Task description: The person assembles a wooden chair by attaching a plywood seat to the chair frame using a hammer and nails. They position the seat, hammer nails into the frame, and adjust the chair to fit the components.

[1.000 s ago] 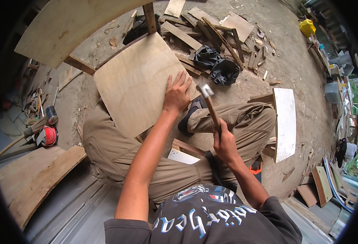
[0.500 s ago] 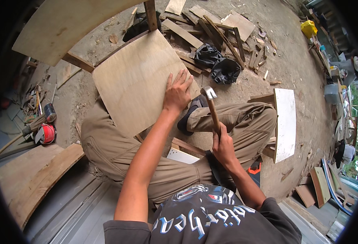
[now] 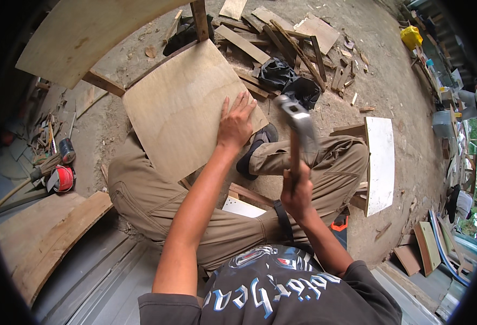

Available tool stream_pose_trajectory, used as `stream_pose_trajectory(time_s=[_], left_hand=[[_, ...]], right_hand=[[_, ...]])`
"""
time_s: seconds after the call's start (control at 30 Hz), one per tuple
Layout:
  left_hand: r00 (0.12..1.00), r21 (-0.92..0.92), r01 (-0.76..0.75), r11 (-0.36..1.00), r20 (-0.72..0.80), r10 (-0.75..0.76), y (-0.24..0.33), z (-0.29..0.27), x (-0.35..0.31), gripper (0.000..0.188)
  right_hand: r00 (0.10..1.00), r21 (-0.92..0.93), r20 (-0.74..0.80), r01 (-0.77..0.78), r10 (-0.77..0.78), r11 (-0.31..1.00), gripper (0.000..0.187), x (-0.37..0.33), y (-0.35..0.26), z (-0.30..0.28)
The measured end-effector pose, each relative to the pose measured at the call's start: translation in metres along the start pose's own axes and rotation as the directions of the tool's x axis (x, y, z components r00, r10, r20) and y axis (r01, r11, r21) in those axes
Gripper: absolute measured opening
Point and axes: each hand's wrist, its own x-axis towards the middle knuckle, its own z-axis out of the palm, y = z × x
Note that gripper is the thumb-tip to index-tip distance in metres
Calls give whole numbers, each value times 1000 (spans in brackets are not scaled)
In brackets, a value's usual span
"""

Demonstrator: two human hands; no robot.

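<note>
My left hand lies flat with fingers spread on the right side of a plywood panel. That panel meets wooden legs at its far corners, with a larger plywood piece rising behind them. In my right hand is the wooden handle of a claw hammer, fingers wrapped round it. The hammer's metal head is raised over my right leg, apart from the panel and slightly blurred. I cannot make out any nail on the panel.
Scrap wood and black plastic bags lie beyond the panel. A stool-like piece with a white top stands on its side at my right. At my left are a red round object, a broom and a thick board.
The hammer has come up from near the panel's right corner, and its head has swung to the right. My left hand and the panel have stayed where they were.
</note>
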Motion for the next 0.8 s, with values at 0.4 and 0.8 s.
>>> stream_pose_trajectory(time_s=[0.4,0.8], left_hand=[[1000,-1,4,1000,-15,-4,0,-1,-2,43],[1000,-51,22,998,13,-21,1,-4,0,51]], right_hand=[[997,62,-34,-74,76,995,31,7,-36,-26],[908,-149,270,-287,319,946,30,-14,6,-1]])
